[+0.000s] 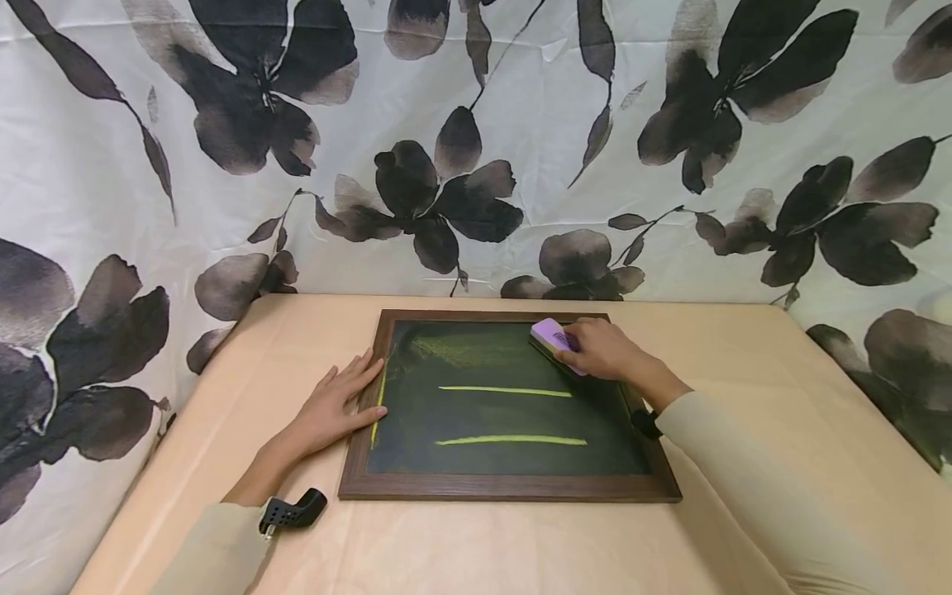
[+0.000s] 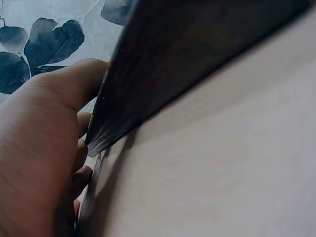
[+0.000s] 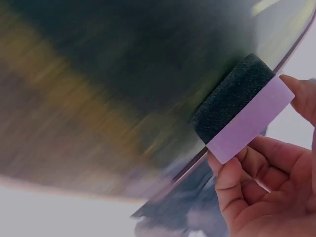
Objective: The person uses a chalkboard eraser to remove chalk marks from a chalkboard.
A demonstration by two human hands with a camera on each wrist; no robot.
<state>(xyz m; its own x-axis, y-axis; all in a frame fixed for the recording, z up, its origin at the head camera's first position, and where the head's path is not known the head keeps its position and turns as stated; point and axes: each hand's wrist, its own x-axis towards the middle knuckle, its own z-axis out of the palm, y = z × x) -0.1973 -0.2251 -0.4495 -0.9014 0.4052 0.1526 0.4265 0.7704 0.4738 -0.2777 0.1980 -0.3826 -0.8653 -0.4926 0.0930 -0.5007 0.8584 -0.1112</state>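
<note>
A chalkboard (image 1: 513, 417) in a brown wooden frame (image 1: 513, 487) lies on the table. Two yellow chalk lines run across its middle and lower part, and a shorter yellow stroke marks its left edge. Near the top left is a faint yellow smear (image 1: 446, 350). My right hand (image 1: 606, 351) grips a purple eraser (image 1: 550, 334) at the board's upper right. In the right wrist view, thumb and fingers pinch the eraser's purple back (image 3: 254, 118), its dark felt side (image 3: 232, 98) facing the board. With fingers spread, my left hand (image 1: 335, 405) rests on the frame's left side.
The table (image 1: 297, 330) has a light, peach-toned cover. Behind and beside it hangs a white cloth (image 1: 550, 165) with dark flower prints. A black wrist device (image 1: 293, 511) sits at the left cuff, and another (image 1: 645, 421) at the right.
</note>
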